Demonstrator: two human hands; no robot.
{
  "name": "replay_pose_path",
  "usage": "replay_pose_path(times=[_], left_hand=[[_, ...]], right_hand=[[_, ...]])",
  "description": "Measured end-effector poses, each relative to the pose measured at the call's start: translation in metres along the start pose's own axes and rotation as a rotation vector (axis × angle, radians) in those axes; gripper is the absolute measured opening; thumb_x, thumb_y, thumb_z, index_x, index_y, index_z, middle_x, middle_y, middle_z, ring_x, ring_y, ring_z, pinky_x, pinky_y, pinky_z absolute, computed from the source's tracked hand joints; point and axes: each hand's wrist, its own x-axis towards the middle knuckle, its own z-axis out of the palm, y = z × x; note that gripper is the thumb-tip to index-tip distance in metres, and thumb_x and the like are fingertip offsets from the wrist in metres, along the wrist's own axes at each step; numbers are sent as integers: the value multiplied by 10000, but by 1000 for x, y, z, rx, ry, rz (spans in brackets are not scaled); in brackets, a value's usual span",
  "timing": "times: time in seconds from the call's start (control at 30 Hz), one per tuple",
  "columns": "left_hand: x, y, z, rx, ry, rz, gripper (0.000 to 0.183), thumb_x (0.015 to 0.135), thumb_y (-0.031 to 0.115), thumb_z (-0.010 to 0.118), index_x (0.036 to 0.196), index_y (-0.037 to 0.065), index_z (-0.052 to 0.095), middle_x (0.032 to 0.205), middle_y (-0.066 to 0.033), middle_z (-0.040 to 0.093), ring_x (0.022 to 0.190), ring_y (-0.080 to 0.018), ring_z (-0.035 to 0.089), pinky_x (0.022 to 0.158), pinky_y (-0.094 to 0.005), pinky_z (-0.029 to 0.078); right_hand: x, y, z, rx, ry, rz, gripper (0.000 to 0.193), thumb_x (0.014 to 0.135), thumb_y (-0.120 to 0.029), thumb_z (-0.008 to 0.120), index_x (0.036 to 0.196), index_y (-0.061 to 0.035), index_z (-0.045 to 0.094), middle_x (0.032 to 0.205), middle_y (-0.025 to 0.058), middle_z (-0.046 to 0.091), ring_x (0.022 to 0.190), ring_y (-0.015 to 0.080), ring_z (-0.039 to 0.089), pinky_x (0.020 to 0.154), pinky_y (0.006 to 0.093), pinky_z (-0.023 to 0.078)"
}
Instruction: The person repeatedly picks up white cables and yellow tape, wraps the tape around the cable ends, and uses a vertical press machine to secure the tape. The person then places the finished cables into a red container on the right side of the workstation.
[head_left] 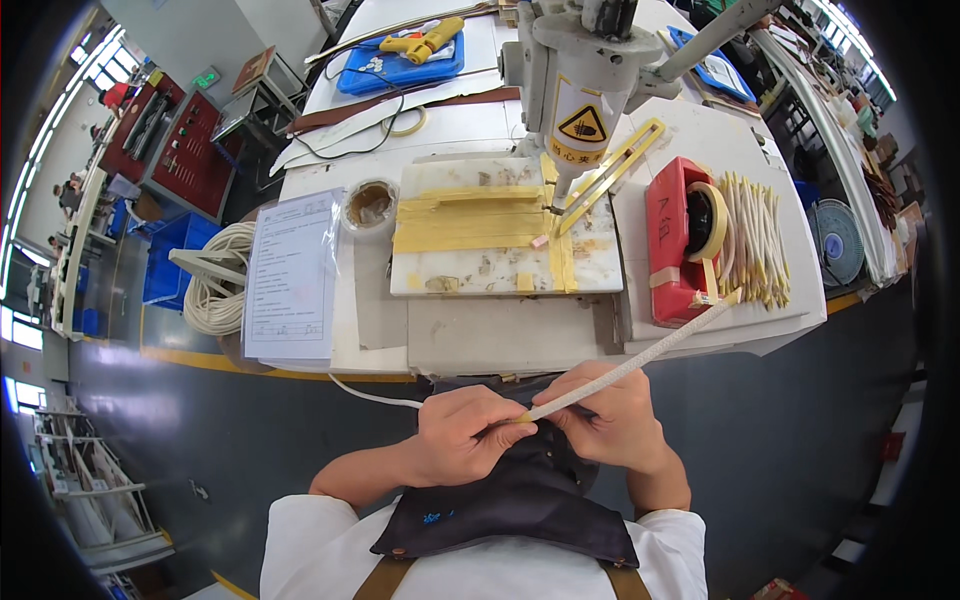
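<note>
A white braided cord slants across in front of me, its yellow-taped tip lying near the front of a red tape dispenser. My left hand is closed, pinching the cord at a band of yellow tape. Right beside it, my right hand pinches the same cord between thumb and fingers. From behind my left hand a thinner-looking stretch of white cord runs left to the table edge. Both hands are held just off the table's front edge, above my dark apron.
A press machine stands over a white board covered with yellow tape strips. Cut cords with yellow ends lie bundled at right. At left are a printed sheet, a tape roll and a cord coil. A blue tray holds a yellow tool.
</note>
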Motion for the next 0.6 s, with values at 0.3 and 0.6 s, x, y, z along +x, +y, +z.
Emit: replay_pose_path(times=[0.3,0.6], left_hand=[[1,6,-6,-316,-214,-431,219,1010,199,678,967,-10,726,656,-38,639,521,-93,558,472,-251,427],[5,-19,-12,-1220,-469,-1022,339,1083,260,567,1010,-32,723,673,-16,624,484,-16,428,452,-188,322]], right_hand=[[-6,12,10,2,103,-15,273,744,11,830,1004,-58,780,832,63,751,705,229,720,632,320,571],[-14,28,19,178,118,83,438,776,-4,829,1198,-6,714,898,74,784,777,187,765,735,278,588]])
